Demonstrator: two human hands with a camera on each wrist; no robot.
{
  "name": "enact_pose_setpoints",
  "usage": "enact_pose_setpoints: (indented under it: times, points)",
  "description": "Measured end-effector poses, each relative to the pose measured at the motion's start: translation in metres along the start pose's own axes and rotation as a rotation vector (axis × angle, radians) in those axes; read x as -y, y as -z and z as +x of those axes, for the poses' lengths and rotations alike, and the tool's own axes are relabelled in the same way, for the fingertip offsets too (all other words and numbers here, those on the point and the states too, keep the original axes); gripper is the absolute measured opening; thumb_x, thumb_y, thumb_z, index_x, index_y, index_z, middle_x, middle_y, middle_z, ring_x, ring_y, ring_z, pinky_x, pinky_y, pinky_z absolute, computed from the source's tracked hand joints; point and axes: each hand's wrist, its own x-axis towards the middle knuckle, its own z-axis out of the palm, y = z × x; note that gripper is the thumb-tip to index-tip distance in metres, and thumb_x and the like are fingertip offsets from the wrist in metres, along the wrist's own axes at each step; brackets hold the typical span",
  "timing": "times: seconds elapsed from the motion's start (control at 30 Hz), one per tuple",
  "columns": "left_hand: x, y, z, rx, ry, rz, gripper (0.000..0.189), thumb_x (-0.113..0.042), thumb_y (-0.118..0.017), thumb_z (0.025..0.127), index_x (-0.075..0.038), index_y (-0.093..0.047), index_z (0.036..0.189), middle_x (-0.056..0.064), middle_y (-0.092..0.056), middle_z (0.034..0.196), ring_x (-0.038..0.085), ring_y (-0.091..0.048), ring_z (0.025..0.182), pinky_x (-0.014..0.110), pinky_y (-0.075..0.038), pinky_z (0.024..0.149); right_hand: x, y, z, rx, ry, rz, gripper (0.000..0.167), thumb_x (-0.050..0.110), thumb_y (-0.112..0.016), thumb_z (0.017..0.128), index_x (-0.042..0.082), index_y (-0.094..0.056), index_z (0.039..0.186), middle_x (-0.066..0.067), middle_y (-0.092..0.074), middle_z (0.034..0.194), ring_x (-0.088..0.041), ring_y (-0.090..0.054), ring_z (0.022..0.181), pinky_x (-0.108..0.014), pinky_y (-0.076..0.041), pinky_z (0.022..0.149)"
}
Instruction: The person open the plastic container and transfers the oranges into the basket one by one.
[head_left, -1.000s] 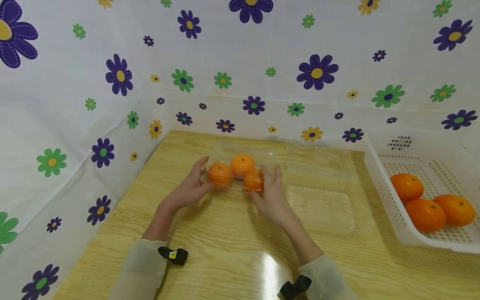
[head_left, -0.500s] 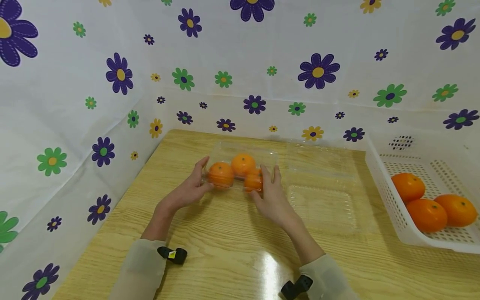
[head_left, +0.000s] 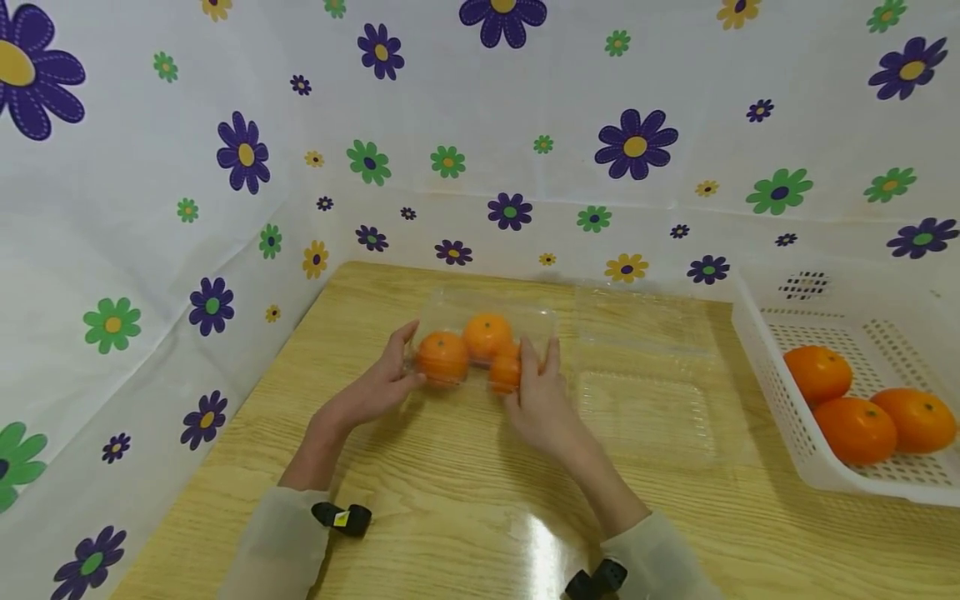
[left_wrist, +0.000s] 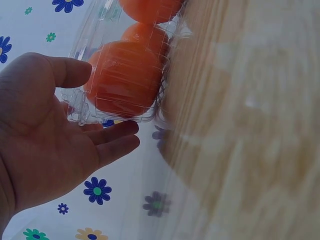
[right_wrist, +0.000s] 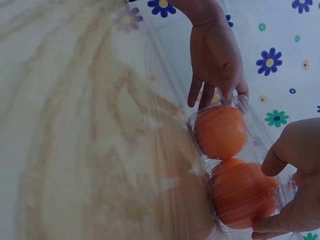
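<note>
A clear plastic clamshell box [head_left: 538, 318] holds three mandarins, a left one [head_left: 442, 360], a rear one [head_left: 487, 336] and a right one [head_left: 505, 372]. My left hand [head_left: 378, 385] grips the box's left end; in the left wrist view the thumb [left_wrist: 75, 72] lies on one side, with the fingertips by the end wall. At the opposite end, my right hand [head_left: 546, 407] holds the box between thumb and fingers, partly covering the right mandarin. In the right wrist view, the box [right_wrist: 255, 135] shows both hands at its ends. Whether its lid is fully closed I cannot tell.
Right of the hands, a second clear clamshell box [head_left: 645, 417] lies opened flat on the wooden table [head_left: 442, 508]. A white perforated basket [head_left: 783, 408] with three mandarins [head_left: 855, 431] stands farther right. Flower-patterned cloth [head_left: 570, 100] rises behind and to the left.
Both hands and the box with its mandarins have shifted slightly toward me. My right hand covers a little more of the right mandarin. The basket and the opened box stay put.
</note>
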Motion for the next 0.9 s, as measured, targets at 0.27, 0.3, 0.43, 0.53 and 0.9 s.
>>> enact_pose_setpoints:
  times: [0.27,0.3,0.43,0.53,0.9]
  points:
    - [0.003,0.001,-0.003,0.001,0.017,0.016,0.075,-0.005,-0.043,0.101,-0.005,0.007,0.158,0.019,0.009,0.164,0.036,0.006,0.151,0.062,-0.007,0.118,0.002,-0.004,-0.009,-0.005,0.052,-0.087,0.072,0.004,-0.05,0.093,-0.002,-0.015,0.156,-0.049,0.004,0.15,-0.066,-0.043,0.117,-0.064,-0.051,0.082]
    - [0.002,0.001,-0.003,0.004,0.017,0.016,0.075,-0.005,-0.042,0.101,-0.005,0.006,0.158,0.019,0.008,0.164,0.036,0.006,0.151,0.061,-0.007,0.118,0.002,-0.003,-0.01,-0.008,0.061,-0.098,0.073,0.003,-0.05,0.093,-0.003,-0.015,0.156,-0.05,0.003,0.149,-0.067,-0.044,0.116,-0.063,-0.052,0.08]
    - [0.0,0.001,-0.004,0.013,0.013,0.021,0.073,-0.004,-0.04,0.101,-0.005,0.005,0.158,0.019,0.007,0.164,0.035,0.004,0.151,0.06,-0.01,0.118,0.002,-0.002,-0.012,-0.009,0.064,-0.12,0.071,0.001,-0.048,0.093,-0.003,-0.016,0.156,-0.05,0.002,0.15,-0.066,-0.045,0.115,-0.058,-0.055,0.073]
    - [-0.001,0.0,-0.004,0.002,0.02,0.036,0.072,-0.003,-0.04,0.101,-0.005,0.004,0.158,0.019,0.004,0.165,0.033,0.001,0.152,0.058,-0.013,0.118,0.003,-0.002,-0.013,-0.002,0.048,-0.113,0.07,0.002,-0.047,0.094,-0.002,-0.015,0.156,-0.048,0.003,0.151,-0.065,-0.043,0.118,-0.055,-0.056,0.071]
    - [-0.007,-0.003,-0.004,-0.063,-0.026,0.205,0.072,0.001,-0.04,0.096,0.002,-0.002,0.158,0.023,-0.008,0.164,0.036,-0.01,0.151,0.054,-0.015,0.119,0.004,-0.002,-0.013,0.028,0.009,-0.1,0.073,0.005,-0.047,0.095,0.003,-0.012,0.159,-0.043,0.007,0.154,-0.062,-0.04,0.124,-0.046,-0.055,0.065]
